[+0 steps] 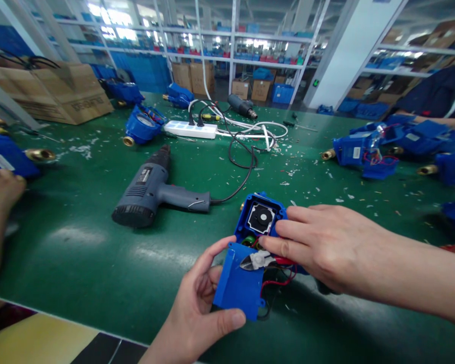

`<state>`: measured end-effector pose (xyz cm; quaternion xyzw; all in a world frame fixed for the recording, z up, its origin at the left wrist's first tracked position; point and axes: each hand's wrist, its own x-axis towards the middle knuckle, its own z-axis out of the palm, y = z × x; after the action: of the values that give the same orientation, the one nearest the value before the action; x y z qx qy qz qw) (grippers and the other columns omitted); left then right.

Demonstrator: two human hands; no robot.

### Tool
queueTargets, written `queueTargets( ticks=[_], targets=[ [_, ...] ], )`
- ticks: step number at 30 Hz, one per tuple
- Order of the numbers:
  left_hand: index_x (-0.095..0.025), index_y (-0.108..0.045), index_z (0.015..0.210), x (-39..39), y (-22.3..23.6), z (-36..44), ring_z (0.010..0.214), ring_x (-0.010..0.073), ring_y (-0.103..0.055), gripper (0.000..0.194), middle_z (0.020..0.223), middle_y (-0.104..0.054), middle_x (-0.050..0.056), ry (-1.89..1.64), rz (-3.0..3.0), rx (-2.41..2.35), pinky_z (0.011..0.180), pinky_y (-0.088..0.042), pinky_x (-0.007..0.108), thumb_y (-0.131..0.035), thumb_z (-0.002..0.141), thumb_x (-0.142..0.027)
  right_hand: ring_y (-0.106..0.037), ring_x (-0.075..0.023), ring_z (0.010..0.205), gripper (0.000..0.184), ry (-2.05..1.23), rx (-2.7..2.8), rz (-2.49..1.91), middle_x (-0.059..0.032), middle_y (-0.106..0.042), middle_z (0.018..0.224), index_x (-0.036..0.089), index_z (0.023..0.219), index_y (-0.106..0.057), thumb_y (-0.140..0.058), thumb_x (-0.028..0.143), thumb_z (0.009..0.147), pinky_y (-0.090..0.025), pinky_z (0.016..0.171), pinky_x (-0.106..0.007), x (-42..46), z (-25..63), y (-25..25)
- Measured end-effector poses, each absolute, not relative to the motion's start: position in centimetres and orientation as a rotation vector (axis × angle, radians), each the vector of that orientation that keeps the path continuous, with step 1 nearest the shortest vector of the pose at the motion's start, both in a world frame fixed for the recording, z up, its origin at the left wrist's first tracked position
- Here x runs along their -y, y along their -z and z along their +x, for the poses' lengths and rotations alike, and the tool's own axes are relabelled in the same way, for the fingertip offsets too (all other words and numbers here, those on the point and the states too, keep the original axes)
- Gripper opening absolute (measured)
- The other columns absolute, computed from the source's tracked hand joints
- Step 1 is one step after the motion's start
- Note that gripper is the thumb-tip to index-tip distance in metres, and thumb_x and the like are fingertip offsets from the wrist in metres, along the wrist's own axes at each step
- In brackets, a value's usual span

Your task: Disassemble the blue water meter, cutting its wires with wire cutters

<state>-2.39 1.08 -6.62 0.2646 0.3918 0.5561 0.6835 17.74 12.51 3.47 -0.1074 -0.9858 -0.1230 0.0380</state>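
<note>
A blue water meter housing (241, 222) lies open on the bench, showing a black round part (261, 217) in a white frame. Green cylindrical parts and red and black wires show at its lower edge. My left hand (197, 303) grips a flat blue cover (238, 285) by its left side, thumb on the near edge and a fingertip by the housing. Over the housing's right side, my right hand (322, 240) has its fingertips at the wires. Diagonal cutters (258, 261) with red handles sit under that palm, jaws pointing left over the cover.
A grey heat gun (147, 189) lies left of the housing, its cord running to a white power strip (191, 129). Blue meters (354, 149) stand at right, another (142, 124) behind. Another person's hand (2, 189) touches a meter at far left. A cardboard box (56, 93) stands back left.
</note>
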Motion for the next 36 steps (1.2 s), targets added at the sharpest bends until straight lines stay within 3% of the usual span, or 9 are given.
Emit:
queueTargets(
  ticks=[7, 16, 23, 30, 36],
  targets=[
    [-0.025, -0.059, 0.129, -1.1, 6.7, -2.5, 0.084, 0.0263, -0.076, 0.081, 0.103, -0.077, 0.009, -1.261, 0.574, -0.839, 0.071, -0.059, 0.028, -0.093, 0.055, -0.020, -0.049, -0.0191, 0.067, 0.027, 0.380, 2.969, -0.328, -0.0056, -0.064, 0.080, 0.015, 0.107, -0.066, -0.040, 0.018, 0.100, -0.030, 0.052, -0.032, -12.4, 17.8, -3.9],
    [-0.026, -0.055, 0.133, -1.4, 7.2, -2.7, 0.099, 0.0280, -0.073, 0.086, 0.114, -0.075, 0.009, -1.251, 0.598, -0.823, 0.079, -0.060, 0.028, -0.094, 0.056, -0.023, -0.049, -0.0221, 0.074, 0.029, 0.374, 2.890, -0.485, -0.0070, -0.063, 0.089, 0.017, 0.114, -0.065, -0.051, 0.014, 0.088, -0.031, 0.061, -0.033, -11.9, 18.6, -3.8],
    [-0.027, -0.056, 0.136, -1.4, 7.2, -2.8, 0.112, 0.0291, -0.069, 0.086, 0.123, -0.073, 0.008, -1.262, 0.615, -0.806, 0.083, -0.058, 0.024, -0.093, 0.058, -0.021, -0.055, -0.0241, 0.080, 0.038, 0.325, 2.950, -0.496, -0.0062, -0.066, 0.095, 0.018, 0.117, -0.067, -0.065, 0.020, 0.079, -0.033, 0.068, -0.037, -11.2, 17.7, -3.4],
    [-0.029, -0.054, 0.138, -1.4, 7.8, -3.1, 0.096, 0.0237, -0.075, 0.083, 0.116, -0.076, 0.006, -1.233, 0.701, -0.758, 0.079, -0.059, 0.023, -0.089, 0.064, -0.016, -0.055, -0.0243, 0.075, 0.039, 0.382, 2.955, -0.465, -0.0032, -0.067, 0.089, 0.017, 0.113, -0.067, -0.072, 0.020, 0.075, -0.034, 0.064, -0.037, -11.5, 17.6, -3.0],
    [-0.026, -0.060, 0.132, -1.2, 7.3, -2.5, 0.098, 0.0240, -0.074, 0.081, 0.110, -0.077, 0.005, -1.275, 0.619, -0.823, 0.077, -0.058, 0.021, -0.091, 0.059, -0.016, -0.053, -0.0235, 0.066, 0.022, 0.395, 2.953, -0.397, -0.0027, -0.066, 0.080, 0.014, 0.108, -0.068, -0.061, 0.016, 0.087, -0.028, 0.051, -0.036, -11.5, 17.6, -2.6]
  ],
)
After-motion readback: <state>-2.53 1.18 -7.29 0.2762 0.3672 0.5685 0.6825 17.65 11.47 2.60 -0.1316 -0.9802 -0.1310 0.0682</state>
